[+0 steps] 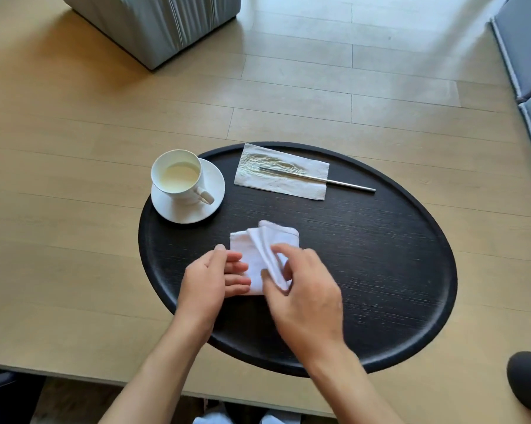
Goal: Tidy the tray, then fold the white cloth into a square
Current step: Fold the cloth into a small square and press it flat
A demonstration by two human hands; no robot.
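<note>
While the wooden table (pixel 74 148) filled most of the view, a grey ribbed block (pixel 154 26) stood at its far edge and grey cushions (pixel 527 56) ran along the right side. On the near half of the table sat the round black tray (pixel 395 270), its near rim reaching close to the table's edge. At the far side of the tray lay a flat paper napkin (pixel 288 175), creased in the middle, with a thin metal rod (pixel 349 185) lying across it and sticking out past its right end onto the tray. At the tray's left rim a white saucer (pixel 181 212) overhung the edge slightly and carried a white cup (pixel 178 175) holding pale liquid, its handle turned toward the person.

Nearer the person, around the middle of the tray, lay the white cloth (pixel 255 255), already folded small, with several layered edges fanned up along its right half. The left hand (pixel 209 280) rested on the cloth's left edge, fingers loosely extended and pressing it flat rather than gripping. The right hand (pixel 304 289) had thumb and fingers pinched on the raised layers at the cloth's near right corner, lifting them off the tray. Both forearms were bare.
</note>
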